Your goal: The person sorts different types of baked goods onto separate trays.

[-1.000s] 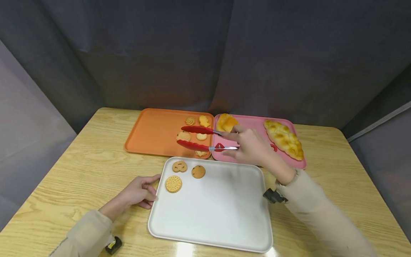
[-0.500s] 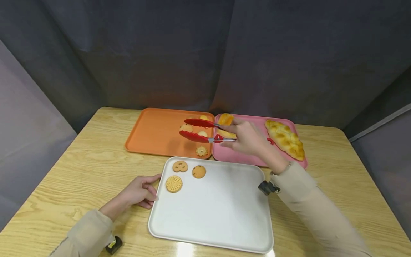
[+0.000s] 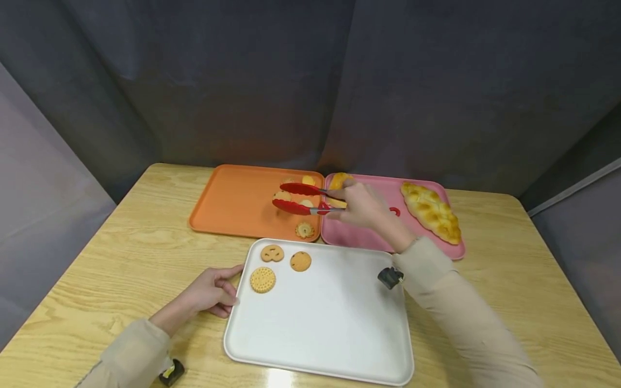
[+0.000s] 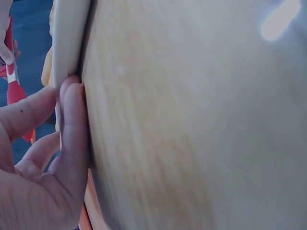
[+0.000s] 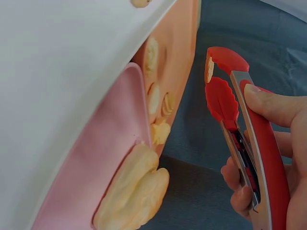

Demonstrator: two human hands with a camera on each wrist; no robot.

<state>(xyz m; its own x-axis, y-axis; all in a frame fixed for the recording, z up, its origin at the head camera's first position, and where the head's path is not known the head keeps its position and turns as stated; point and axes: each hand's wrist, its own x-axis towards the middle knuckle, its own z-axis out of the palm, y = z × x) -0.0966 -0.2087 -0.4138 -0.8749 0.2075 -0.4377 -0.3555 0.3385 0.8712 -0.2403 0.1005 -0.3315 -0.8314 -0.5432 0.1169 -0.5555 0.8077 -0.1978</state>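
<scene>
If squeezing too lightly, likely to drop the cookie (image 3: pixel 282 196) onto the orange tray (image 3: pixel 237 196) below.
Gripping the tongs (image 5: pixel 268 153) with the right hand (image 3: pixel 361 205), with cookie between 2 tips; pinching the white tray (image 3: pixel 320 328) with the left hand (image 3: pixel 212 291).

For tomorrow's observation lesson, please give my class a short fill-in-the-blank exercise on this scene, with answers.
The right hand grips red-tipped ____.
The left hand touches the white tray, which holds ____ cookies.
In the head view, the pink tray with the braided bread lies to the ____ of the orange tray.
Missing words: tongs; three; right.
</scene>
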